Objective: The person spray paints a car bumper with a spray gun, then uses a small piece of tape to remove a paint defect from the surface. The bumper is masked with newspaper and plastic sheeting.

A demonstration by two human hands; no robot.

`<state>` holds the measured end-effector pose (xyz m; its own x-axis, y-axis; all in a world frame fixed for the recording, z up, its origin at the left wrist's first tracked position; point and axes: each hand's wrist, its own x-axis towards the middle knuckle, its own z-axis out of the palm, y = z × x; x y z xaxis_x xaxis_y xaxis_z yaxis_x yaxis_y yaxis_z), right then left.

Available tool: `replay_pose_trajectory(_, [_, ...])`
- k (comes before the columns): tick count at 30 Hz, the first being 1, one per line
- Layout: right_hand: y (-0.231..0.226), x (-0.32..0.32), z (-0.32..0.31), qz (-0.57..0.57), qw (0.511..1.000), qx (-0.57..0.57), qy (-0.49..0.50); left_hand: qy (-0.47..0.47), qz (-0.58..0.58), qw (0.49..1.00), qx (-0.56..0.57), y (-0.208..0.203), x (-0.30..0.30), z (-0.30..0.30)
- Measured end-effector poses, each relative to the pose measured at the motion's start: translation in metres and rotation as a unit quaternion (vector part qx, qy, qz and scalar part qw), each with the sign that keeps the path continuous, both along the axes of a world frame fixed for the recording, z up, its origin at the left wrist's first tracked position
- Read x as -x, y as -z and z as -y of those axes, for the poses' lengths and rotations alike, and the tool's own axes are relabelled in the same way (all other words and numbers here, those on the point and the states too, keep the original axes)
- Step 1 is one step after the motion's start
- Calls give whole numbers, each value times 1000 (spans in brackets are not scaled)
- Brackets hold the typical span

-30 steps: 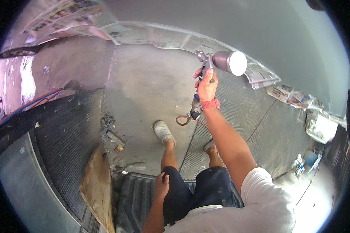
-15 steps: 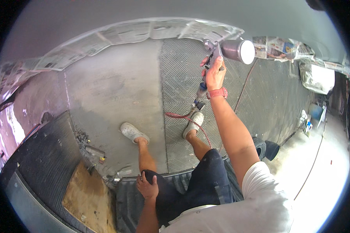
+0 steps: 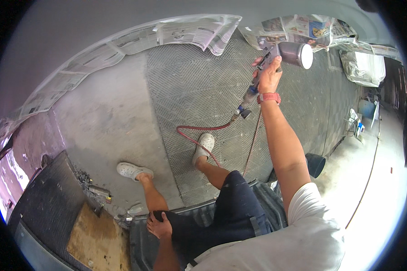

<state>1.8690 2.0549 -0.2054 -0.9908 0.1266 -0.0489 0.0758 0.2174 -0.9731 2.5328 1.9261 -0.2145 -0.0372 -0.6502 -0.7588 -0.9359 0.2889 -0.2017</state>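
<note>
Cannot fully see the spray gun (image 3: 270, 54) within the right hand (image 3: 269, 77), follow the grey panel (image 3: 122, 17) beyond the top edge, or read the newspaper (image 3: 181, 34).

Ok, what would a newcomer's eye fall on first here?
Probably the spray gun, at upper right, gripped in the right hand. Then the red hose curling from it over the ribbed mat mid-picture, and the newspaper fringing the grey panel across the top.

from here i see my right hand (image 3: 270, 77) gripping a spray gun (image 3: 290, 53), red hose (image 3: 203, 128) below it, newspaper (image 3: 319, 27) beyond.
</note>
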Motion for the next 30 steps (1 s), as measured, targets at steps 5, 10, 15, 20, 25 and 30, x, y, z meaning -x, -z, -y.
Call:
replay_pose_trajectory(5, [-7,36,-42,22,997,-38,59,-12,16,1000,7,2,6,-3])
replay_pose_trajectory(10, [-9,69,-64,-5,992,-60,113,30,-15,999,-11,3,28,-7])
replay_pose_trajectory(15, [-16,56,-33,-44,985,-31,163,73,-214,974,17,39,70,7])
replay_pose_trajectory(20, [-12,-7,34,18,996,15,88,14,-459,886,-54,51,222,59])
replay_pose_trajectory(25, [-14,-101,155,37,998,38,-28,-182,-535,770,-295,16,338,123])
replay_pose_trajectory(30, [-11,-184,272,61,988,65,-125,-308,-555,668,-387,25,354,184])
